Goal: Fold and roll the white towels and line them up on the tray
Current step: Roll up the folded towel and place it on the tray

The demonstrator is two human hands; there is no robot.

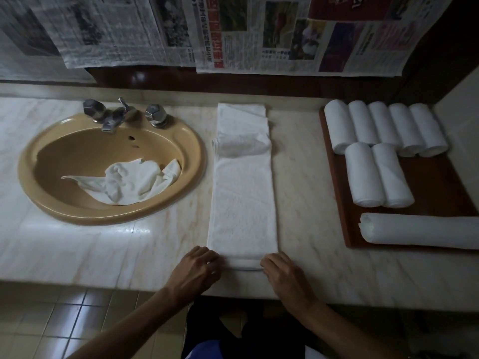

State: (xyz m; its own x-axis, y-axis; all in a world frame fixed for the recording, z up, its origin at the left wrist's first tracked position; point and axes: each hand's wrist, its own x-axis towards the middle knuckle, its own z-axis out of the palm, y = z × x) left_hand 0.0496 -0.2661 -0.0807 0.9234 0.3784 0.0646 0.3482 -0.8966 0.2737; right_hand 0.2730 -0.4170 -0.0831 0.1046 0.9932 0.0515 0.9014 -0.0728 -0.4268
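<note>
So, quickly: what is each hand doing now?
Left hand: grips the folded towel at its near end.
Right hand: grips the same end.

- Seven short rolled white towels (368, 174) on the brown wooden tray (440, 182): five in the far row, two in the near row.
- One longer rolled white towel (420, 230) across the tray's near end.
- One long folded white towel strip (242, 203) on the pale marble counter (77, 250).
- One crumpled white cloth (129, 181) in the tan oval sink (39, 182), possibly more than one piece.
- Two bare hands: left hand (195, 270), right hand (283, 274).
- One chrome tap (114, 119) with two knobs.

Both hands (198, 268) (283, 272) gripping folded towel's (242, 198) near end, marble counter (103, 244)
</note>
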